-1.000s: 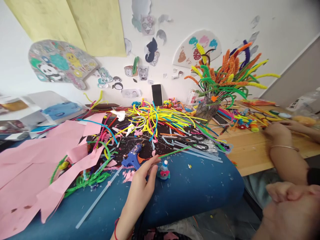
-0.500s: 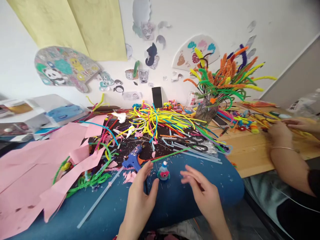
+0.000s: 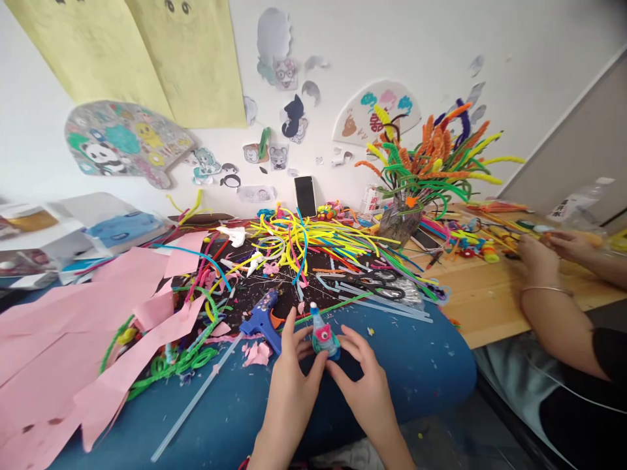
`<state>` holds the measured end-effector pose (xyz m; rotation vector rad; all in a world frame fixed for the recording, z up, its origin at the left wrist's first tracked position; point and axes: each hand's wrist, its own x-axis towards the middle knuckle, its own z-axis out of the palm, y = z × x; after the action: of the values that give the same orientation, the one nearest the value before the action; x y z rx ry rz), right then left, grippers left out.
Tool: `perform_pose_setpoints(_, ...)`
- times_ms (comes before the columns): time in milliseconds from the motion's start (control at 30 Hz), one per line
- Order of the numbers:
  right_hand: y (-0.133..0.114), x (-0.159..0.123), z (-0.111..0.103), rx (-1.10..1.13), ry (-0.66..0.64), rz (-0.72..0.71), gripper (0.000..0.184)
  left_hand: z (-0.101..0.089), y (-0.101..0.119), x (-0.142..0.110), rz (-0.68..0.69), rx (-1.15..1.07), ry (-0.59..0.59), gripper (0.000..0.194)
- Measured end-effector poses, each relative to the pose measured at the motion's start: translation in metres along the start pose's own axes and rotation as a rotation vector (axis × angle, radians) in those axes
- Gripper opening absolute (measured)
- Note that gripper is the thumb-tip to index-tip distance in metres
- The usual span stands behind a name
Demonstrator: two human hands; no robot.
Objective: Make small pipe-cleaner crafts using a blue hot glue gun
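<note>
Both hands are on the little figure [image 3: 324,336] now, right at the front of the blue tabletop [image 3: 416,365]! The left hand [image 3: 294,385] takes its left side, the right hand [image 3: 365,385] the other, and the thumbs come close together at its near side; each grip is closed lightly, fingertips on the figure. It's upright, blue and pointed, white at the tip, with a pink patch and an eye facing the camera.

Just left of the hands lies the blue glue gun [image 3: 264,320], a long translucent glue stick [image 3: 196,398] running from its back end toward the near edge. Pink scraps [image 3: 257,354] sit beside it, and big pink sheets [image 3: 122,281] sprawl across the far left. Beyond the figure, it's a riot of yellow pipe cleaners [image 3: 323,238], with black-handled scissors [image 3: 386,287] to their right and a phone [image 3: 305,196] propped against the wall. Further right, a clear vase [image 3: 399,222] bristles with orange, green and yellow stems, and another person's hands [image 3: 541,254] are busy over the wooden tabletop [image 3: 470,294].
</note>
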<state>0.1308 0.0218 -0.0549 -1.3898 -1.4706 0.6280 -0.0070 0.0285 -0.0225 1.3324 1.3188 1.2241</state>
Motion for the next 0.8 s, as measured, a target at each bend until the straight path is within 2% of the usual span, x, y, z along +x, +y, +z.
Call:
perform_pose_setpoints(67,-0.006,-0.001,0.000,0.119,0.048,0.078,0.041,0.001,0.002,0.000,-0.030,-0.159,0.014,0.078)
perform_pose_setpoints(167,-0.019,-0.003,0.001,0.279,0.108,0.106,0.037,0.004,0.010,-0.004,-0.052,-0.422,-0.005,0.074)
perform_pose_setpoints(233,-0.028,-0.004,0.001,0.398,0.093,0.093,0.037,0.005,0.017,-0.008,-0.081,-0.563,0.009,0.070)
perform_pose_setpoints(300,-0.035,-0.005,-0.002,0.506,0.042,0.070,0.031,0.004,0.023,-0.012,-0.131,-0.657,0.050,0.067)
perform_pose_setpoints(367,-0.039,-0.005,-0.008,0.577,-0.031,0.060,0.024,0.001,0.029,-0.015,-0.175,-0.719,0.085,0.066)
perform_pose_setpoints(467,-0.038,-0.005,-0.020,0.595,-0.091,0.057,0.023,-0.006,0.032,-0.016,-0.231,-0.778,0.070,0.066)
perform_pose_setpoints(600,-0.033,-0.005,-0.030,0.520,-0.046,-0.018,0.037,-0.012,0.036,-0.019,-0.296,-0.860,0.029,0.059)
perform_pose_setpoints(700,-0.032,-0.002,-0.032,0.586,-0.028,-0.070,0.044,-0.012,0.040,-0.023,-0.307,-0.865,0.041,0.058)
perform_pose_setpoints(800,-0.033,-0.001,-0.034,0.706,-0.195,0.020,0.035,-0.012,0.045,-0.026,-0.310,-0.844,0.075,0.061)
